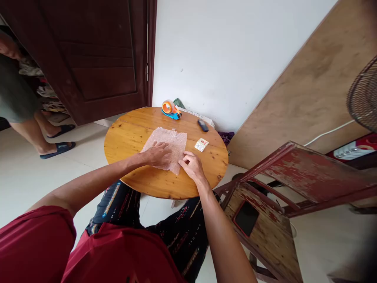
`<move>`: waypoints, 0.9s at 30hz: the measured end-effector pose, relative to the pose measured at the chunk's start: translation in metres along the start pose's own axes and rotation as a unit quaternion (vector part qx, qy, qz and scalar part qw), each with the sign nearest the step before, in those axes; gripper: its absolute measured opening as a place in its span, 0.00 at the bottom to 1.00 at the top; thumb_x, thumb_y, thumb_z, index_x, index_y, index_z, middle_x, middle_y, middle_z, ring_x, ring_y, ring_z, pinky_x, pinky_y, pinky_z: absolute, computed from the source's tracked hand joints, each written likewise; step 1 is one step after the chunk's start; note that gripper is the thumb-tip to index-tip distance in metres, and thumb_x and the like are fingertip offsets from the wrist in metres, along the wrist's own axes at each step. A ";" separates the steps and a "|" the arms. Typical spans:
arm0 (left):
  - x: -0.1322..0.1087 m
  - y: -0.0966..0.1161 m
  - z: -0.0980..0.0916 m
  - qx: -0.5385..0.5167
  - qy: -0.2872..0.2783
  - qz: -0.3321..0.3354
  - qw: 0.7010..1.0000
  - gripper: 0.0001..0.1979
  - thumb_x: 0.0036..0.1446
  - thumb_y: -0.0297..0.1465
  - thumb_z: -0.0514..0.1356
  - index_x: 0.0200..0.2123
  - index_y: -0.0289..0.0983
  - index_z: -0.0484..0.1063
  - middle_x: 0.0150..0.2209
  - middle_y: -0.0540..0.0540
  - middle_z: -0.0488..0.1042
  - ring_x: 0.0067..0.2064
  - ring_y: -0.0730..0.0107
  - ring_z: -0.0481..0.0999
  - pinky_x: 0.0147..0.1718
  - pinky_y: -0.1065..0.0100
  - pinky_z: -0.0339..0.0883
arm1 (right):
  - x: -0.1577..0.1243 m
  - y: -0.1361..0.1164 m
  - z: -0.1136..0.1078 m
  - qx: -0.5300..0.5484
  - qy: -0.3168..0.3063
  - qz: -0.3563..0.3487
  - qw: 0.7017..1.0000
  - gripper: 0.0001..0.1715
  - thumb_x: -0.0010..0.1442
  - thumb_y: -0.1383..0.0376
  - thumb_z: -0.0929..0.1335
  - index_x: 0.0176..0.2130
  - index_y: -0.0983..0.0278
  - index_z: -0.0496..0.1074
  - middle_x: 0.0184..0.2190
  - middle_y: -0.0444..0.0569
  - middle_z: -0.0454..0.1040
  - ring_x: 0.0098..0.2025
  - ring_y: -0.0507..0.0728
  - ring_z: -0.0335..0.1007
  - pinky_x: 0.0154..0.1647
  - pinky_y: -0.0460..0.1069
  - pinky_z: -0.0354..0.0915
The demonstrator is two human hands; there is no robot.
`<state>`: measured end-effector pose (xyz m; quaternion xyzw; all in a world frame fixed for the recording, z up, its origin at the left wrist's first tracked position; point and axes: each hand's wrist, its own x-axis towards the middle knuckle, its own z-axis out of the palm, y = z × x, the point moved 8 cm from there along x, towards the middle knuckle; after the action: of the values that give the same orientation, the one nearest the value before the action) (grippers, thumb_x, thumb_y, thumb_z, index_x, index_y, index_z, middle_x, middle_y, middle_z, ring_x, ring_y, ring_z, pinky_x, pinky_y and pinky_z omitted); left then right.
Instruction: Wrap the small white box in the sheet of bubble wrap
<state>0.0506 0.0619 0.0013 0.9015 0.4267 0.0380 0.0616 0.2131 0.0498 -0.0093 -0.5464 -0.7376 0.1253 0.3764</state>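
A pinkish sheet of bubble wrap (175, 140) lies spread on the round wooden table (129, 131). My left hand (160, 154) rests flat on its lower left part, fingers stretched out. At the sheet's right edge, the thumb and fingertips of my right hand (191, 165) come together in a pinch on the wrap. To the right of the sheet lies a small printed card (201, 144). Whether anything is under the wrap I cannot tell.
An orange and blue tape dispenser (171, 110) and a dark object (202, 125), partly blurred, sit toward the table's back. On the right a worn wooden chair (273, 236) holds a phone (246, 218). Another person (17, 98) stands by the door at left.
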 end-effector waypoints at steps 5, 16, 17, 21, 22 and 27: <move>-0.014 0.020 0.011 -0.019 0.013 0.034 0.999 0.29 0.66 0.50 0.49 0.64 0.42 0.61 0.68 0.35 0.57 0.69 0.43 0.54 0.63 0.38 0.47 | -0.001 -0.005 0.000 0.000 0.003 -0.005 1.000 0.19 0.52 0.68 0.72 0.18 0.59 0.61 0.46 0.54 0.80 0.51 0.64 0.75 0.56 0.59 0.64; -0.021 0.025 0.011 -0.022 0.009 0.020 1.000 0.34 0.64 0.52 0.50 0.67 0.41 0.57 0.70 0.32 0.52 0.71 0.41 0.49 0.63 0.34 0.42 | -0.002 -0.009 -0.002 -0.005 -0.002 -0.004 1.000 0.10 0.54 0.69 0.68 0.23 0.59 0.68 0.43 0.53 0.80 0.49 0.63 0.74 0.55 0.57 0.64; -0.021 0.025 0.012 -0.022 0.010 0.018 1.000 0.34 0.64 0.52 0.51 0.67 0.41 0.58 0.70 0.32 0.52 0.71 0.41 0.49 0.63 0.33 0.42 | -0.002 -0.009 -0.002 -0.008 -0.002 -0.005 1.000 0.10 0.54 0.70 0.68 0.23 0.59 0.68 0.43 0.52 0.80 0.49 0.62 0.74 0.54 0.57 0.65; -0.020 0.025 0.014 -0.017 0.021 0.019 0.999 0.34 0.63 0.52 0.51 0.65 0.38 0.60 0.70 0.30 0.53 0.71 0.39 0.49 0.62 0.33 0.42 | -0.001 -0.011 -0.004 -0.015 0.005 -0.005 1.000 0.10 0.53 0.70 0.68 0.23 0.59 0.67 0.40 0.50 0.80 0.47 0.61 0.75 0.53 0.56 0.65; -0.020 0.025 0.014 -0.016 0.024 0.021 0.999 0.34 0.63 0.52 0.51 0.65 0.38 0.60 0.70 0.30 0.53 0.71 0.39 0.49 0.62 0.33 0.42 | -0.001 -0.011 -0.004 -0.015 0.008 -0.004 1.000 0.10 0.53 0.70 0.68 0.23 0.59 0.67 0.40 0.50 0.80 0.46 0.61 0.75 0.52 0.56 0.66; -0.018 0.025 0.015 -0.016 0.020 0.025 0.999 0.36 0.63 0.54 0.50 0.65 0.39 0.60 0.70 0.30 0.52 0.70 0.37 0.48 0.62 0.31 0.42 | -0.002 -0.009 -0.008 -0.022 0.022 0.003 1.000 0.09 0.53 0.70 0.67 0.24 0.59 0.68 0.40 0.49 0.80 0.45 0.61 0.75 0.53 0.56 0.65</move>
<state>0.0600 0.0314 -0.0104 0.9099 0.4045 0.0645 0.0660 0.2124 0.0431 0.0004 -0.5592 -0.7302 0.0984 0.3800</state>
